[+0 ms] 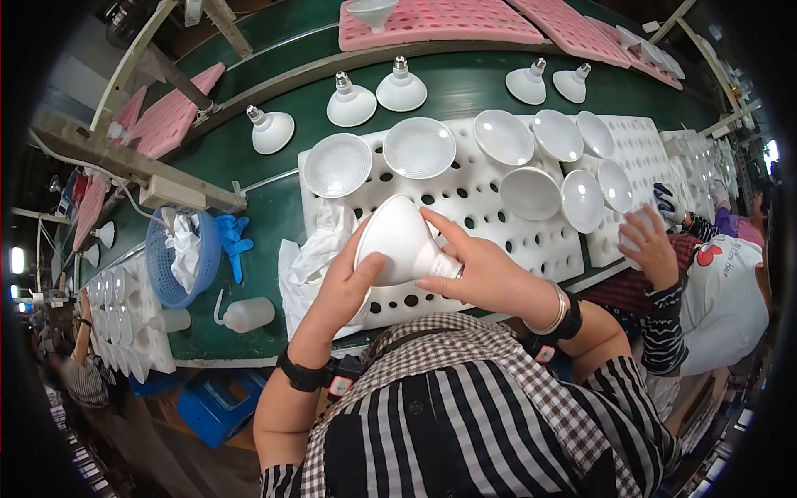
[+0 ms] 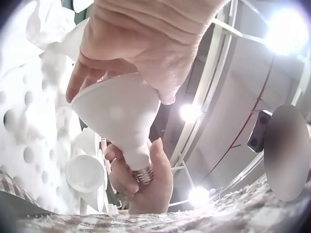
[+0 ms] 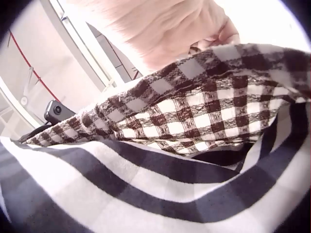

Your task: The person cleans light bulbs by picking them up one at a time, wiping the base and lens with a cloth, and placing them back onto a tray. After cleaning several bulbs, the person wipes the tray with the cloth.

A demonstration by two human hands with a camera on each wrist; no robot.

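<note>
Above the foam tray (image 1: 544,249), both hands (image 1: 344,278) tilt, grip clamped around the bulb (image 1: 394,241).

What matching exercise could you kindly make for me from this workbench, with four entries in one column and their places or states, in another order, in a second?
1. Basket
2. Bottle
3. White foam board
4. Left hand and right hand

A. Has many holes and bears several other lamps
B. Hold one white lamp between them
C. Is blue, with crumpled white cloth inside
D. Has a bent spout

Right pairs: 1-C, 2-D, 3-A, 4-B.
</note>
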